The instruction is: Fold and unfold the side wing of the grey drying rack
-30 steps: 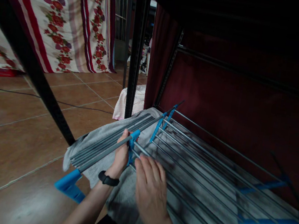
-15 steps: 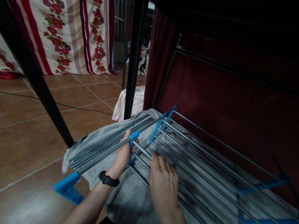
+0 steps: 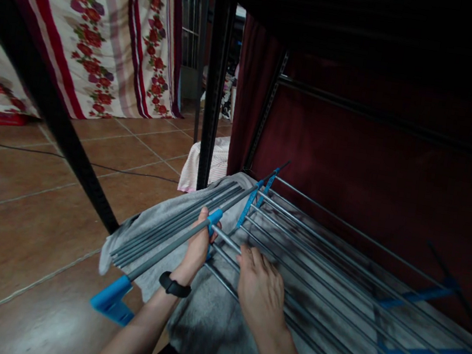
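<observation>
Slippage is the risk we note: the left hand (image 3: 198, 248) has its fingers clamped around the blue joint (image 3: 215, 216) of the metal rack (image 3: 315, 240) over the grey cloth (image 3: 213, 327), the right hand's (image 3: 262, 281) lie across its rods (image 3: 227, 237), closure indeterminable, and uneven pressure could twist it.

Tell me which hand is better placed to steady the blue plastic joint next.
Left, probably: the left hand holds the blue plastic joint, while the right hand is farther along, at a slim grey metal tube.
</observation>
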Tool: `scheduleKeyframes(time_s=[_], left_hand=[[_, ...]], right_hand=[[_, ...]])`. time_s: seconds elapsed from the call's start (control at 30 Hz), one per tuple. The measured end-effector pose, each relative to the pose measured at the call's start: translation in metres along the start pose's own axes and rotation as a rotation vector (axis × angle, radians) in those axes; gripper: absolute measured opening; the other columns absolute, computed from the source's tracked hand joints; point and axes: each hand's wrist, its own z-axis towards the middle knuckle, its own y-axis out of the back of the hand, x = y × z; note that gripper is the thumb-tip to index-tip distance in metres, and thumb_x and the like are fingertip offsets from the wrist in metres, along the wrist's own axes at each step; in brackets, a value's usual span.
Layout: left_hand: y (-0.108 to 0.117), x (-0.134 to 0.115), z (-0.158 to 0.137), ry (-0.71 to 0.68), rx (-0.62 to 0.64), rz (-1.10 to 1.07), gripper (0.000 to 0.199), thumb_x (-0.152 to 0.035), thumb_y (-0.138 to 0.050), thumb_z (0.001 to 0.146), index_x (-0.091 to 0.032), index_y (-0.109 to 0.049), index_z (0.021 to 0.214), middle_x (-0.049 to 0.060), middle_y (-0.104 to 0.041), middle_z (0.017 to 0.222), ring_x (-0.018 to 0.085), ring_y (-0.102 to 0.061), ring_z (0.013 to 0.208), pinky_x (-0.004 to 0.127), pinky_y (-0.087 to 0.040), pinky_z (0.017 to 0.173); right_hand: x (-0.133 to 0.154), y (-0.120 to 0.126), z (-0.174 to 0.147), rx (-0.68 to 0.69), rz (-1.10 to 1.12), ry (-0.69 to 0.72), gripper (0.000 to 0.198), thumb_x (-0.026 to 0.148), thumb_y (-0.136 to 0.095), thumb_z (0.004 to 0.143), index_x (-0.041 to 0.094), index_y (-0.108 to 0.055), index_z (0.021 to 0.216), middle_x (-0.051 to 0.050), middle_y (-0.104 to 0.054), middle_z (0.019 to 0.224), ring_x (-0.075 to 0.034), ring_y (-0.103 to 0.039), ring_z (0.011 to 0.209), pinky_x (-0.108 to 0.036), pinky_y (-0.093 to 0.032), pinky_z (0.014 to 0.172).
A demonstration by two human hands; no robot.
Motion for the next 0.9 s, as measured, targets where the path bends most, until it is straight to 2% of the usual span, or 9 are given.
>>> scheduleKeyframes(time_s=[0.23, 0.37, 0.47, 0.57, 0.67, 0.73, 0.83, 0.9], left_hand=[[0.0, 0.005, 0.001, 0.029, 0.015, -0.022, 0.07, -0.087, -0.054, 0.085, -0.023, -0.048, 0.058, -0.002, -0.043, 0.051, 0.01, -0.036, 0.047, 0.028, -0.03, 0.047], [0.0, 0.006, 0.001, 0.028, -0.013, -0.009, 0.07, -0.089, -0.053, 0.083, -0.023, -0.048, 0.06, -0.001, -0.045, 0.053, 0.011, -0.037, 0.049, 0.029, -0.03, 0.047], [0.0, 0.002, -0.002, 0.017, -0.002, 0.02, 0.071, -0.09, -0.051, 0.083, -0.024, -0.05, 0.059, 0.0, -0.045, 0.053, 0.013, -0.036, 0.049, 0.031, -0.03, 0.048], [0.001, -0.003, -0.006, 0.008, 0.011, 0.075, 0.07, -0.088, -0.049, 0.087, -0.025, -0.052, 0.057, 0.001, -0.043, 0.051, 0.015, -0.037, 0.051, 0.034, -0.033, 0.052], [0.005, -0.005, -0.01, 0.0, -0.016, 0.136, 0.068, -0.085, -0.044, 0.091, -0.025, -0.058, 0.061, 0.003, -0.048, 0.054, 0.019, -0.042, 0.054, 0.037, -0.038, 0.057], [0.01, -0.004, -0.012, -0.076, -0.069, 0.188, 0.061, -0.08, -0.047, 0.092, -0.027, -0.063, 0.068, 0.004, -0.055, 0.062, 0.021, -0.048, 0.061, 0.038, -0.043, 0.063], [0.016, 0.0, -0.017, -0.253, -0.083, 0.234, 0.044, -0.071, -0.057, 0.091, -0.028, -0.069, 0.084, 0.004, -0.066, 0.081, 0.026, -0.06, 0.08, 0.04, -0.05, 0.082], [0.019, 0.001, -0.02, -0.263, -0.013, 0.207, 0.037, -0.065, -0.063, 0.09, -0.03, -0.071, 0.1, 0.004, -0.071, 0.095, 0.028, -0.064, 0.097, 0.042, -0.049, 0.098]], right_hand=[[0.0, 0.01, 0.004, 0.084, 0.049, -0.026, 0.028, 0.019, -0.044, 0.109, 0.024, -0.066, 0.124, -0.005, -0.077, 0.107, -0.016, -0.075, 0.091, -0.029, -0.05, 0.07], [0.0, 0.008, 0.004, 0.083, 0.05, -0.044, 0.027, 0.02, -0.044, 0.109, 0.024, -0.067, 0.123, -0.005, -0.077, 0.106, -0.016, -0.075, 0.09, -0.029, -0.049, 0.07], [0.002, 0.004, 0.002, 0.022, 0.036, -0.03, 0.028, 0.02, -0.045, 0.109, 0.022, -0.067, 0.126, -0.007, -0.077, 0.108, -0.018, -0.073, 0.093, -0.031, -0.052, 0.079], [0.001, 0.004, -0.006, -0.076, 0.046, 0.014, 0.033, 0.021, -0.047, 0.108, 0.021, -0.063, 0.137, -0.009, -0.076, 0.117, -0.021, -0.07, 0.104, -0.037, -0.052, 0.095], [-0.007, 0.006, -0.024, -0.186, 0.055, 0.009, 0.038, 0.019, -0.047, 0.107, 0.022, -0.06, 0.143, -0.01, -0.073, 0.131, -0.022, -0.066, 0.116, -0.042, -0.047, 0.111], [-0.018, 0.007, -0.043, -0.249, 0.035, -0.045, 0.038, 0.018, -0.045, 0.107, 0.022, -0.061, 0.142, -0.01, -0.072, 0.133, -0.021, -0.065, 0.12, -0.044, -0.044, 0.115], [-0.045, 0.008, -0.078, -0.314, -0.031, -0.119, 0.035, 0.02, -0.045, 0.108, 0.022, -0.064, 0.137, -0.009, -0.074, 0.129, -0.022, -0.066, 0.118, -0.046, -0.042, 0.116], [-0.067, 0.008, -0.103, -0.332, -0.105, -0.12, 0.033, 0.02, -0.046, 0.108, 0.021, -0.065, 0.135, -0.009, -0.076, 0.126, -0.022, -0.067, 0.117, -0.047, -0.039, 0.117]])
